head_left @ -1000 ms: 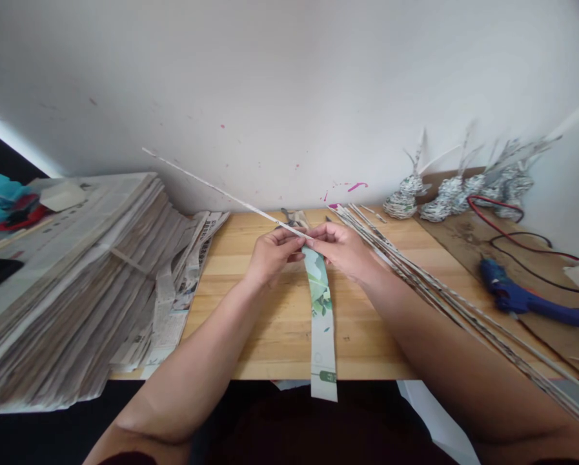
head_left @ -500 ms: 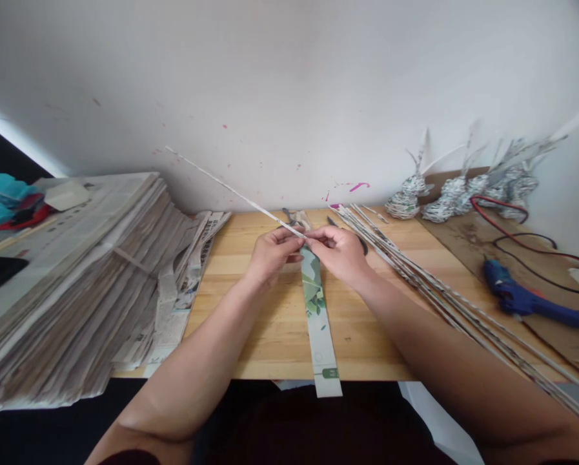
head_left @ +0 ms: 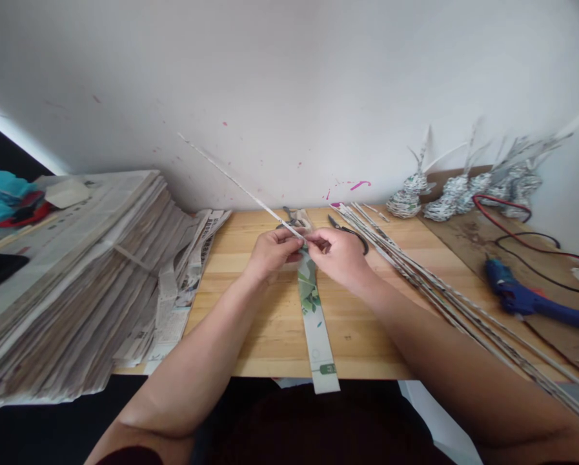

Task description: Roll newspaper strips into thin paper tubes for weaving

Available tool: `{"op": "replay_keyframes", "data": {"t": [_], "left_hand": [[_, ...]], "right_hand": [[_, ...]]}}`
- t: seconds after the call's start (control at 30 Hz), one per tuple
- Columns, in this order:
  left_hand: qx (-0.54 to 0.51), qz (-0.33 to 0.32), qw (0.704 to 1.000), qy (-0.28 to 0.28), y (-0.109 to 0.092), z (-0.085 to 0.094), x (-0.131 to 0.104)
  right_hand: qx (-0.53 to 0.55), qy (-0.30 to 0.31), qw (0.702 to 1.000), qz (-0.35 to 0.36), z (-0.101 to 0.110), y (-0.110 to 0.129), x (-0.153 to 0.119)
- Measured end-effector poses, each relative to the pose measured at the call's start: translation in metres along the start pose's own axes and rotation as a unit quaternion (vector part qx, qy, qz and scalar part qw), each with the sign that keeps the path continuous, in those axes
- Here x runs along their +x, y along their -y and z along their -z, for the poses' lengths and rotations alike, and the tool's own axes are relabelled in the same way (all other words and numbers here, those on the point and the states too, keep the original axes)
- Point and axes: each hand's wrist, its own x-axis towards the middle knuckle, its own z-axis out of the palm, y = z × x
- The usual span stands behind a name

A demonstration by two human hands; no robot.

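Between my two hands a paper strip (head_left: 317,323), pale with green leaf print, hangs towards me past the table's front edge. A thin rolled paper tube (head_left: 235,182) slants up and left from my fingers. My left hand (head_left: 272,253) pinches the tube near its lower end. My right hand (head_left: 338,253) is closed at the place where strip and tube meet, its thumb and forefinger pressed together. The fingers partly hide that joint. Black-handled scissors (head_left: 350,231) lie just beyond my right hand.
A tall stack of newspaper (head_left: 76,290) stands left, with cut strips (head_left: 180,290) beside it. Several finished paper tubes (head_left: 429,284) lie right. Farther right are a blue glue gun (head_left: 526,297), its cable and several woven paper figures (head_left: 451,197) against the wall.
The tube's far tip has shifted slightly right and up. The strip's lower end has swung a little left. My right fingers have curled slightly at the joint.
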Motion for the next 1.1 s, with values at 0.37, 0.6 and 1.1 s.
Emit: {"op": "replay_keyframes", "data": {"t": [0.37,0.6,1.1], "left_hand": [[0.019,-0.021,1.0,-0.004,0.004,0.002,0.003],[-0.018,-0.007,1.0,0.009,0.003,0.0,0.001],[-0.077,0.022,0.996,-0.041,-0.009,-0.005,-0.004]], "right_hand": [[-0.043,-0.003,0.998,0.036,-0.002,0.002,-0.003],[-0.068,-0.022,0.996,0.059,-0.001,0.002,-0.003],[-0.185,0.001,0.966,0.18,0.001,0.005,-0.004]]}}
